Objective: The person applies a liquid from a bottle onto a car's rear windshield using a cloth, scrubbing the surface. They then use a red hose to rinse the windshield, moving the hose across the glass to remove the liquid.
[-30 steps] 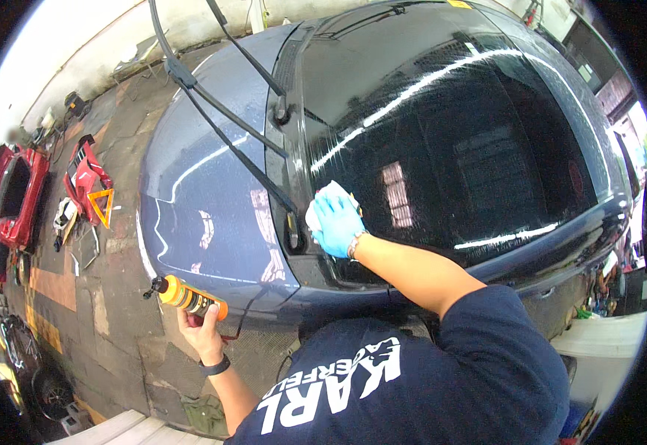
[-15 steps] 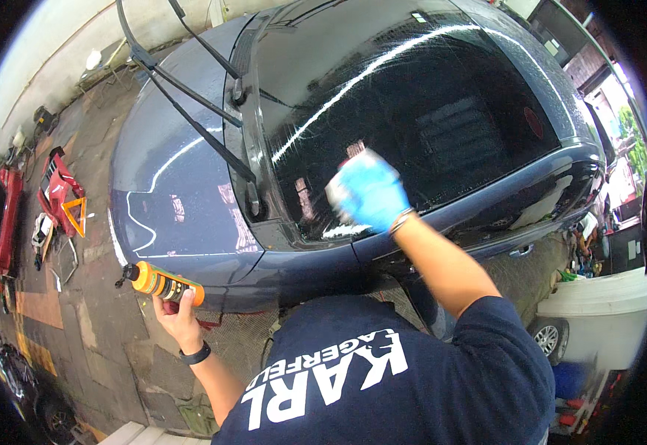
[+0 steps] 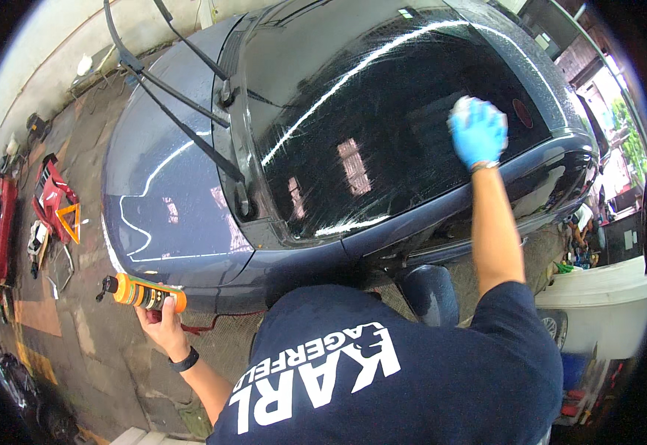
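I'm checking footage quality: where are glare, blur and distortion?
In the head view, light streaks and pinkish reflections glare across the windshield; the right hand looks softly blurred, the orange bottle crisper; fisheye distortion bows edges near the rim.

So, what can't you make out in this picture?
In the head view:
White cloth: mostly covered by the gloved right hand, and blurred.
Orange bottle: partly hidden by the left hand.
Car: far side cut off by the top edge.
Wheel at right: partly hidden behind the dark shirt.
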Motion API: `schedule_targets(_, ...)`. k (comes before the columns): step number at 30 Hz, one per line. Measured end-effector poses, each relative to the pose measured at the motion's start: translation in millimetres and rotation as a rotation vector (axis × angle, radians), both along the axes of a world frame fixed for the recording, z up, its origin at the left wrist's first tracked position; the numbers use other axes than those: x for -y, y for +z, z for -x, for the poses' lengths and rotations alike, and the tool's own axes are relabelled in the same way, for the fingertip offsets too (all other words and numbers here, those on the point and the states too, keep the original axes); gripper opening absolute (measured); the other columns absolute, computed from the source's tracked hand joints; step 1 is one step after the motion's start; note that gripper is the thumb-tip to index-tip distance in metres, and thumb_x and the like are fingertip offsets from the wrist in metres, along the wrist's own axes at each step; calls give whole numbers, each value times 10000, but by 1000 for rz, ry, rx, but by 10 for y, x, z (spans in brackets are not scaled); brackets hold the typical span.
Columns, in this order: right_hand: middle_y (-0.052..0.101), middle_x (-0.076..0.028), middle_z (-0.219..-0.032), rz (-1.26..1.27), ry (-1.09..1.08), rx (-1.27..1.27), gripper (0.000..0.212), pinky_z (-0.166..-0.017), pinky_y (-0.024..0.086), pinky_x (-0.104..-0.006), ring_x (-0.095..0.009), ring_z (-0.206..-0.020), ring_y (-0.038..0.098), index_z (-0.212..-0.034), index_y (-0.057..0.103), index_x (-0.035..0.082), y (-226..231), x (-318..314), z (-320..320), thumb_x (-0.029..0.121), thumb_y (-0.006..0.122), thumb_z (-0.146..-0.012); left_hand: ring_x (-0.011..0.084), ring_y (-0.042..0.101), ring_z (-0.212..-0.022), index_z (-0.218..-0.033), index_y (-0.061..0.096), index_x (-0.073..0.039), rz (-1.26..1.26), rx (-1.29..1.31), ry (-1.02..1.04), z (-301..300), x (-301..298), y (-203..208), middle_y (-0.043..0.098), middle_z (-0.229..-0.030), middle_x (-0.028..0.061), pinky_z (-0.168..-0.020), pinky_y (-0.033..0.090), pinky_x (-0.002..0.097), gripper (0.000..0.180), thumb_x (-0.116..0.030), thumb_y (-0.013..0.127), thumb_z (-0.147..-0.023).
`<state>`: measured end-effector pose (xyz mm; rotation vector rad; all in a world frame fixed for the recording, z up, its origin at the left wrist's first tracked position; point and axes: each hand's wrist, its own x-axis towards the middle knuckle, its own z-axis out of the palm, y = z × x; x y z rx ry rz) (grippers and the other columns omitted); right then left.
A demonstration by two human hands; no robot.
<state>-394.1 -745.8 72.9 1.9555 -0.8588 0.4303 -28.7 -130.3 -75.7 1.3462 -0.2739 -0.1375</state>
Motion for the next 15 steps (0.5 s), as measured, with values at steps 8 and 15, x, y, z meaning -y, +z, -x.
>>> schedule_targets(8, 583, -178, -1348, -703, 428, 286, 379, -1212, 280, -634, -405, -1378, 480, -1214, 665, 139, -1490, -2461, -1227, 298, 627, -871, 191, 667, -1088, -1498, 502, -9, -52, 11, -127, -78, 183, 88, 673, -1283, 108, -983, 538, 357, 612, 51, 718, -929)
schedule_targets(15, 621, -168, -1239, -811, 585, 318, 376, -1256, 266, -564, -390, -1338, 516, -1069, 672, 134, -1186, -2731, -1154, 343, 663, -757, 213, 686, -1042, -1532, 476, 0, -105, 59, -172, -96, 285, 314, 676, -1207, 96, -955, 568, 383, 705, 53, 740, -880)
